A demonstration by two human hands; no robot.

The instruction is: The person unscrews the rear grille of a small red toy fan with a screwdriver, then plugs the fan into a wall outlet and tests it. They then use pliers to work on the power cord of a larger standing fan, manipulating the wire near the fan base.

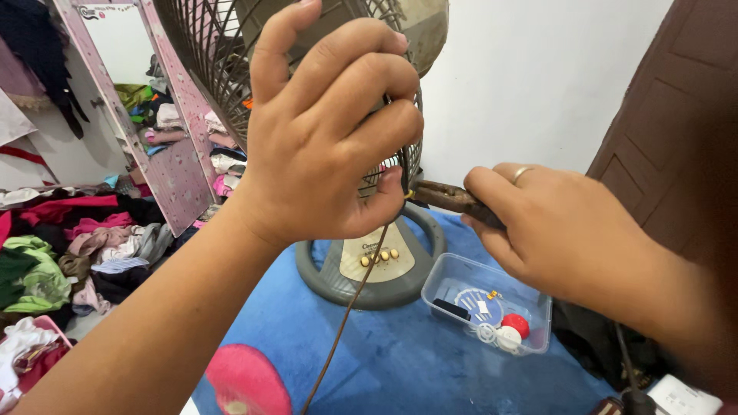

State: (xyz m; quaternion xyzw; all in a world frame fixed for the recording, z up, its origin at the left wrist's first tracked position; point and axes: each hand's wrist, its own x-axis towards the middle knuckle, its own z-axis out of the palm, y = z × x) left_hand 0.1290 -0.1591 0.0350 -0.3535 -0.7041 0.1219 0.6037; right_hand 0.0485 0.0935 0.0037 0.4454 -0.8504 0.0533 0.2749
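Left hand (327, 131): I pinch the brown wire (350, 303) against the fan (361, 253) cage, keeping it taut.
Right hand (565, 230): I clamp pliers (450, 197), their tips at the wire.
Nearby: parts box (492, 303) on the blue cloth.

Single head cam, worn – looks down and fwd, v. close on both hands at chest height. Faces fan grille (223, 61) against white wall (530, 84); blue mat (400, 361) below, clothes pile (69, 246) far left – no 2nd view to overlap.
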